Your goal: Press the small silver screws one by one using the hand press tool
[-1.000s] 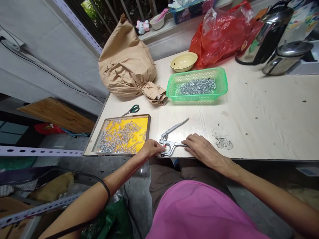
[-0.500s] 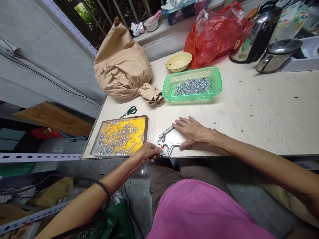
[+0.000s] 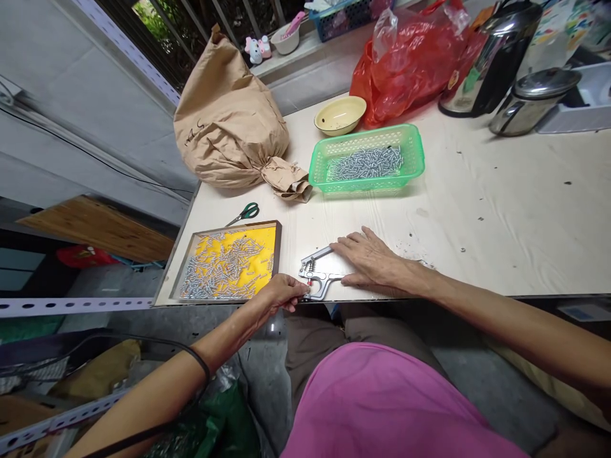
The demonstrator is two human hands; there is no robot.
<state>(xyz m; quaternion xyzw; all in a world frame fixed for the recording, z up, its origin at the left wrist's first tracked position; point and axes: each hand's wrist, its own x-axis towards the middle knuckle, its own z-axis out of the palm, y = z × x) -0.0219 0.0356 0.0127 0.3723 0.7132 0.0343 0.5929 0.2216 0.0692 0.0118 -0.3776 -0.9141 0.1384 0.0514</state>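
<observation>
Near the table's front edge lies a silver hand press [image 3: 323, 277] with a spring and a small red part at its jaw. My right hand [image 3: 365, 257] rests over its two handles, fingers wrapped round them. At the jaw, my left hand [image 3: 287, 291] is pinched; what its fingertips hold is too small to make out. Left of it, a shallow tray [image 3: 279, 245] with a yellow bottom holds many small metal pieces [image 3: 229, 264]. A green basket [image 3: 367, 186] farther back holds more metal pieces [image 3: 370, 163].
Green-handled scissors [image 3: 249, 211] lie behind the tray. A brown paper bag [image 3: 233, 121], a cream bowl [image 3: 340, 116], a red plastic bag [image 3: 410, 63], a kettle [image 3: 496, 60] and a metal pot [image 3: 529, 105] stand along the back of the table [image 3: 515, 210].
My right hand has moved slightly down, and the upper handle of the press sits a little lower. My left hand stays at the jaw. The view has shifted slightly.
</observation>
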